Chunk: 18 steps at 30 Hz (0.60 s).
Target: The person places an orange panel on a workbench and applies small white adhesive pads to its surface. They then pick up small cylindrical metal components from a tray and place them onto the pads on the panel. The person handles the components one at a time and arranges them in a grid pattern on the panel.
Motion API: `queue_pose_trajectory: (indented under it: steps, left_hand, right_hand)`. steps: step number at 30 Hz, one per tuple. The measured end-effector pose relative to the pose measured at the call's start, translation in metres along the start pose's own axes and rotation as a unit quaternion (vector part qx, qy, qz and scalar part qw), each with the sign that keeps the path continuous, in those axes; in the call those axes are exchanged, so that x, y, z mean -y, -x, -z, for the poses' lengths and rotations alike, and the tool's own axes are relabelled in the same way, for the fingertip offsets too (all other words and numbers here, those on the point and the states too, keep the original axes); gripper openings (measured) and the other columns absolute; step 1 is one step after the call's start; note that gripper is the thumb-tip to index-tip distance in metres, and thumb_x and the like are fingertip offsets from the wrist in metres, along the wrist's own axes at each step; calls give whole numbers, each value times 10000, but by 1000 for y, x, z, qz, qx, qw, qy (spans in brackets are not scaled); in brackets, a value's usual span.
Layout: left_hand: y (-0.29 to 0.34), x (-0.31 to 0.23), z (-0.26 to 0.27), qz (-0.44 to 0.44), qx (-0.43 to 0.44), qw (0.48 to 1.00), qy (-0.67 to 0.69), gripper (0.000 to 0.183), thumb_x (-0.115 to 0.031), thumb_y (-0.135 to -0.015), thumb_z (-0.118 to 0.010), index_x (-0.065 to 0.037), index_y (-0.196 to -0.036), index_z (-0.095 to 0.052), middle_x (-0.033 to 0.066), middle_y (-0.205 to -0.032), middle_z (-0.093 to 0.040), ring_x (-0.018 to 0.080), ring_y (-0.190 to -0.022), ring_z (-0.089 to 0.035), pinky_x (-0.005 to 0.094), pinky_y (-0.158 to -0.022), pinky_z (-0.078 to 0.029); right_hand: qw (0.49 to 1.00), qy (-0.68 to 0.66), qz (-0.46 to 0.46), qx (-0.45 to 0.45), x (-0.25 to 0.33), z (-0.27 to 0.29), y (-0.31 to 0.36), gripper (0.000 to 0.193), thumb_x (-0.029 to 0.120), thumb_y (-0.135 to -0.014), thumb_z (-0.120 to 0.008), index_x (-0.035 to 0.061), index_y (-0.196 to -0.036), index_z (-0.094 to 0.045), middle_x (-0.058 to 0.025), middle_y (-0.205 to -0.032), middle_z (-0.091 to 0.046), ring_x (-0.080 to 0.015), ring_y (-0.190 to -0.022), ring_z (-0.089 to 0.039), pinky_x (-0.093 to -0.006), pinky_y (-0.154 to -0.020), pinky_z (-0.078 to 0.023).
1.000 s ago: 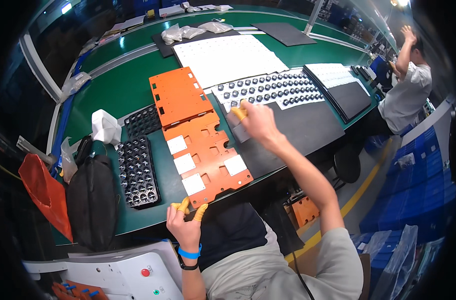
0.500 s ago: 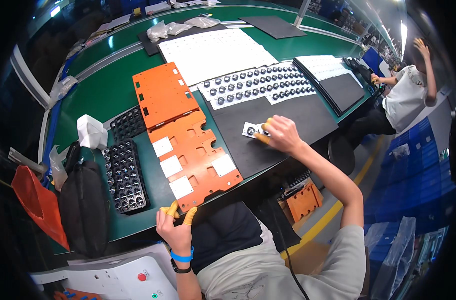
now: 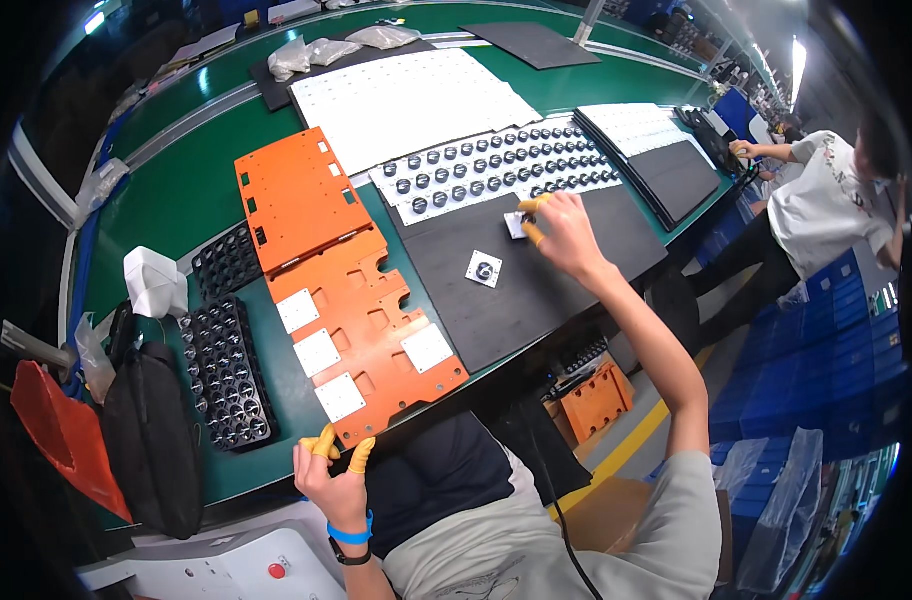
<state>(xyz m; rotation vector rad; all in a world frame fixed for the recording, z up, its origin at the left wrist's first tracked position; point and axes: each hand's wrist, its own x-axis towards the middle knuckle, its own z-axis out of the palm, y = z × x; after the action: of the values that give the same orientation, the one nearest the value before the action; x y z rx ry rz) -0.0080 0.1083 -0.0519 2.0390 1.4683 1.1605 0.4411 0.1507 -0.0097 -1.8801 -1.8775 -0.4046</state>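
- Two yellow-capped fingertips (image 3: 533, 236) of the right hand (image 3: 568, 232) close around one white plate (image 3: 514, 224), with only a narrow gap between them; whether it is lifted clear or rests on the black mat (image 3: 456, 320) I cannot tell.
- One loose plate (image 3: 484, 269), white with a dark round piece at its middle, lies flat on the mat, left of those fingertips and nearer the body, with bare mat between.
- Being square, the loose plate has no long axis; its sides sit slightly turned. The right hand is much the nearer one.
- Rows of knobbed plates (image 3: 497, 160) stand just beyond the right fingers.
- The left hand (image 3: 333, 485) has thumb and finger spread apart, at the near corner of the orange board (image 3: 386, 350); whether they touch it I cannot tell.
- From the left fingers, the board's long axis runs away and slightly leftward. Four white squares (image 3: 426, 348) lie on it; a black tray (image 3: 226, 375) lies farther left.
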Motion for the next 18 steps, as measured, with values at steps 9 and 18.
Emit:
queue_pose_trajectory:
  steps: [9, 18]
  left_hand:
    - [0, 3, 0, 3, 2, 1000, -2, 531, -311, -619, -906, 14, -994, -718, 37, -695, -397, 202, -650, -372, 346, -564, -282]
    - [-1, 3, 0, 4, 9, 1000, 5, 526, -300, -620, -907, 17, -992, -713, 40, -700, -408, 206, -652, -378, 344, -561, -279]
  right_hand:
    - [999, 30, 1, -20, -31, -27, -22, 311, 50, -762, -732, 54, -1068, -676, -78, -916, -676, -263, -937, -593, -397, -955, -411]
    - [997, 39, 24, -63, -31, -31, -25, 323, 45, -759, -731, 60, -1076, -671, -83, -941, -672, -280, -967, -592, -398, -945, -418]
